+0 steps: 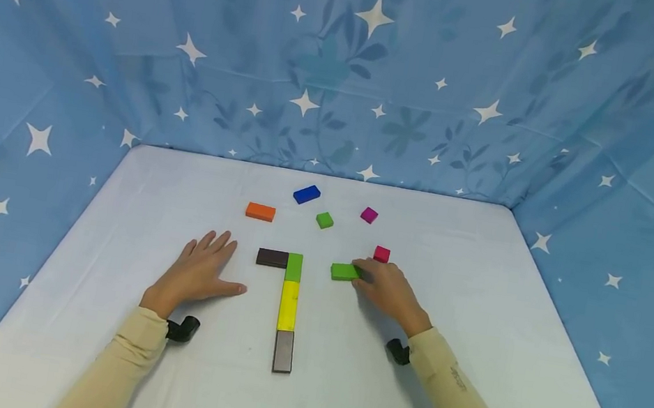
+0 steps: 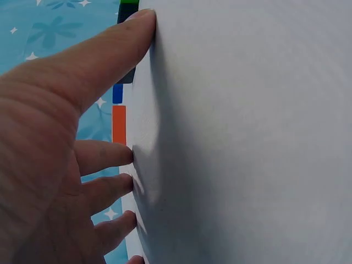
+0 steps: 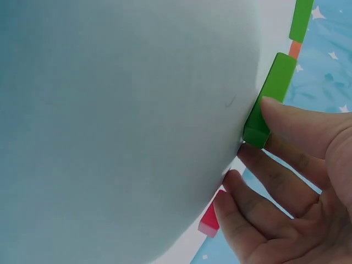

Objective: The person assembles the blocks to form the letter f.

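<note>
My right hand [image 1: 389,289] pinches a long green block [image 1: 343,273] between thumb and fingers, low over the white table right of the block row. In the right wrist view the thumb lies on the face of this green block [image 3: 270,99]. Spread fingers of my left hand [image 1: 199,273] rest on the table, with nothing held, left of the row. That row is a grey block [image 1: 283,351], a yellow block [image 1: 288,305] and a green block [image 1: 294,267] end to end. A dark brown block [image 1: 272,258] extends left from the top green one.
Farther back lie an orange block [image 1: 260,212], a blue block [image 1: 306,194], a small green block [image 1: 324,220] and a magenta block [image 1: 369,215]. A red block [image 1: 381,254] sits just beyond the right hand. Blue star-patterned cloth [image 1: 337,135] rises behind the white table [image 1: 455,237].
</note>
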A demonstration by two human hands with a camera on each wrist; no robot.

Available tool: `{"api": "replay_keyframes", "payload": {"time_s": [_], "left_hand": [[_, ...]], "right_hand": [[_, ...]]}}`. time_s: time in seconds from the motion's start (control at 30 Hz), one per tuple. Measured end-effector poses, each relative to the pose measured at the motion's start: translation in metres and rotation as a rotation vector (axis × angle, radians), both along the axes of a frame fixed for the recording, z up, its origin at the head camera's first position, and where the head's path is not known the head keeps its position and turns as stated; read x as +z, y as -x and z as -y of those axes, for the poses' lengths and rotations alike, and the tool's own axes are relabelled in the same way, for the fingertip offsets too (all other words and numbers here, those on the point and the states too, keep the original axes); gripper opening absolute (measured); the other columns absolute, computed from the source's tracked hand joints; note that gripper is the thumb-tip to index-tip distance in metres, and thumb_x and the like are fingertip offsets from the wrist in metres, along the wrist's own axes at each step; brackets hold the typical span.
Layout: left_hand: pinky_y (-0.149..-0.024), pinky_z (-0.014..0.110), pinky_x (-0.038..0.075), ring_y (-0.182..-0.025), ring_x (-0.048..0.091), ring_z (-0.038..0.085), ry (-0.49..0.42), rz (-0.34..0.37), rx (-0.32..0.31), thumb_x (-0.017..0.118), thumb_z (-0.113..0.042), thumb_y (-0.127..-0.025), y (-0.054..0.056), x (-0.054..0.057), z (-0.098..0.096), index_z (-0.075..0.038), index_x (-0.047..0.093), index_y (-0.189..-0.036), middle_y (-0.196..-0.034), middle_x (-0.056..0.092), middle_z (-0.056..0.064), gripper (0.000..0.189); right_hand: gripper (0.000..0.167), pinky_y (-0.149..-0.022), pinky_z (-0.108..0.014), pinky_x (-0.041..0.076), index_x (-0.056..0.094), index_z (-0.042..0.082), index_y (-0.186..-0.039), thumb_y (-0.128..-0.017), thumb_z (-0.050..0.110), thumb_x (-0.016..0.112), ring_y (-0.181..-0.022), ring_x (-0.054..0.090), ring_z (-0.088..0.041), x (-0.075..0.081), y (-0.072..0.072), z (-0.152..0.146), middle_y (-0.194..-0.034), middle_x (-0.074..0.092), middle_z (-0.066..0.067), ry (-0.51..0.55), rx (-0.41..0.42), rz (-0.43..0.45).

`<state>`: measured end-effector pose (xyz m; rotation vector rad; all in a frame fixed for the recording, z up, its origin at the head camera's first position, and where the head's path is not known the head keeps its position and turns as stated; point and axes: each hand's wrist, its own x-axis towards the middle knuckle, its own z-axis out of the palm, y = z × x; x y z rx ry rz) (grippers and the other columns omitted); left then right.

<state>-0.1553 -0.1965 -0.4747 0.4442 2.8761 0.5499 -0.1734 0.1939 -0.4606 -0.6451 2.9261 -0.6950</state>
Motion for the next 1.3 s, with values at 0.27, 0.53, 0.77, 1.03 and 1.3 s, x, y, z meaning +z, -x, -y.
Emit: {"api": "replay_keyframes", "payload": {"time_s": [0.27, 0.53, 0.77, 1.03, 1.3], "left_hand": [[-0.122, 0.073, 0.014, -0.156, 0.02, 0.055, -0.006, -0.006, -0.011, 0.079, -0.054, -0.093, -0.003, 0.0, 0.0, 0.008, 0.041, -0.16, -0.169, 0.028, 0.031, 0.099], [-0.121, 0.074, 0.014, -0.156, 0.02, 0.056, -0.026, -0.018, -0.009, 0.08, -0.053, -0.093, -0.005, -0.002, 0.003, 0.009, 0.041, -0.159, -0.169, 0.029, 0.031, 0.098], [-0.121, 0.074, 0.014, -0.155, 0.021, 0.056, -0.026, -0.016, -0.013, 0.079, -0.054, -0.094, -0.005, -0.004, 0.004, 0.009, 0.041, -0.16, -0.169, 0.029, 0.031, 0.099], [-0.121, 0.074, 0.014, -0.155, 0.02, 0.056, -0.026, -0.03, -0.021, 0.079, -0.053, -0.094, -0.004, -0.005, 0.003, 0.009, 0.041, -0.16, -0.169, 0.029, 0.031, 0.098], [-0.121, 0.074, 0.013, -0.156, 0.019, 0.055, -0.033, -0.021, -0.016, 0.079, -0.054, -0.094, -0.002, -0.005, 0.001, 0.008, 0.041, -0.16, -0.169, 0.028, 0.03, 0.099]], "right_hand": [[0.041, -0.101, -0.048, 0.056, 0.073, -0.001, -0.133, -0.096, 0.012, 0.083, -0.112, 0.071, -0.032, -0.003, 0.007, 0.012, -0.124, 0.076, -0.014, -0.027, 0.029, -0.005], [0.043, -0.102, -0.045, 0.056, 0.073, 0.003, -0.136, -0.097, 0.019, 0.084, -0.117, 0.071, -0.031, -0.001, 0.012, 0.03, -0.126, 0.075, -0.013, -0.084, 0.016, 0.023], [0.043, -0.105, -0.045, 0.054, 0.074, 0.004, -0.136, -0.097, 0.021, 0.083, -0.12, 0.07, -0.032, -0.002, 0.016, 0.042, -0.129, 0.075, -0.013, -0.11, 0.036, 0.015], [0.042, -0.103, -0.044, 0.055, 0.074, 0.008, -0.137, -0.098, 0.023, 0.082, -0.113, 0.071, -0.03, -0.002, 0.019, 0.049, -0.129, 0.075, -0.011, -0.127, 0.048, -0.001], [0.042, -0.094, -0.041, 0.058, 0.076, 0.01, -0.135, -0.097, 0.024, 0.083, -0.101, 0.07, -0.026, 0.001, 0.019, 0.052, -0.121, 0.077, -0.009, -0.141, 0.049, -0.013]]}}
